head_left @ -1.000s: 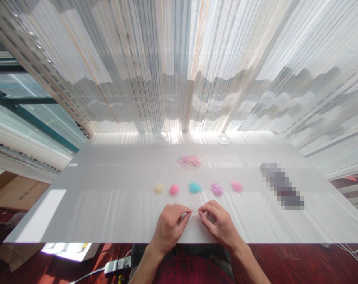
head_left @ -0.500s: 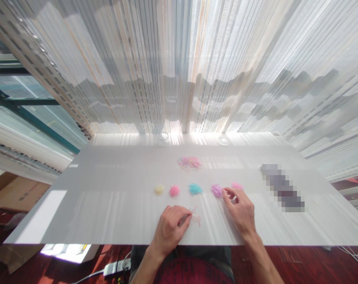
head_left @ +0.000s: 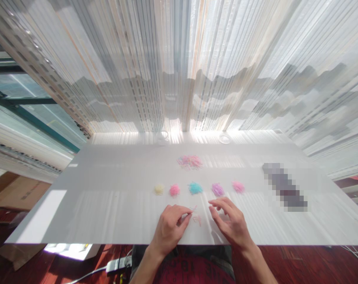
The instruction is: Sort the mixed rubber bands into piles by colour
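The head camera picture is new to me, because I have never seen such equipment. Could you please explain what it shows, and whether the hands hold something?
There is no machine here: these are a person's own bare hands, seen by a camera worn on the head, looking forward and down. On the white table lie five small piles in a row, from left to right: yellow, deeper pink, blue, purple and lighter pink. Behind them is a mixed pile. The left hand pinches beside some loose pieces; whether it holds one is too small to tell. The right hand is open, with nothing visible in it.
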Demonstrator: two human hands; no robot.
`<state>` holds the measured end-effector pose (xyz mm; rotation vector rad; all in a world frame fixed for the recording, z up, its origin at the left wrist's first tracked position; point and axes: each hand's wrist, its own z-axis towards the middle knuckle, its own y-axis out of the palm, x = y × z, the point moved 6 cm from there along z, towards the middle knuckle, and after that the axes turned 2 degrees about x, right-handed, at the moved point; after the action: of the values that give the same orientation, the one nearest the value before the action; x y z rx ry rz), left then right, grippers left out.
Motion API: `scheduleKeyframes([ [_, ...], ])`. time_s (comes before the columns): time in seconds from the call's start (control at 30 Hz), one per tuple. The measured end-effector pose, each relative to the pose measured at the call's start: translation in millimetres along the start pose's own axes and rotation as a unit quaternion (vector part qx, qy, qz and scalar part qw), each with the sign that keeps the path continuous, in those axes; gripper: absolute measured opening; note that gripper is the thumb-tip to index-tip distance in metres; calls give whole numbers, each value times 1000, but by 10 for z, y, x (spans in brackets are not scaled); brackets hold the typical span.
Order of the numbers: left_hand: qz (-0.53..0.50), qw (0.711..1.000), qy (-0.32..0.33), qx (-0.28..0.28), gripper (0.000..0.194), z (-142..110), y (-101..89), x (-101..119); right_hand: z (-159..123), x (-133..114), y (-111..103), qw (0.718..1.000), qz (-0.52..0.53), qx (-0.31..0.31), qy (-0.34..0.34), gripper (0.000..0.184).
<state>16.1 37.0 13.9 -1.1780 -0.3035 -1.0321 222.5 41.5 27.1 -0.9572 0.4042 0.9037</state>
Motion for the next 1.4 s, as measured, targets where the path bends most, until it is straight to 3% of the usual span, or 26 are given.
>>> scheduleKeyframes([
  [0.1, -4, 1000, -1, 6, 10, 3, -16, 5, -77, -123, 212, 995, 53, -82, -16, 15],
  [0.27, -16, 1000, -2, 17, 9, 1, -35, 6, -119, -109, 340, 991, 70, -113, -12, 15],
  [0.73, -15, 1000, 1, 20, 8, 0, -34, 12, -126, -94, 338, 992, 73, -107, -8, 10],
  [1.03, 1, 1000, 10, -18, 16, -30, 17, 4, -124, -174, 344, 990, 93, -104, -22, 13],
  [1.4, 5, 1000, 18, -18, 13, -3, 0, 52, -111, -215, 324, 993, 85, -81, -24, 12],
])
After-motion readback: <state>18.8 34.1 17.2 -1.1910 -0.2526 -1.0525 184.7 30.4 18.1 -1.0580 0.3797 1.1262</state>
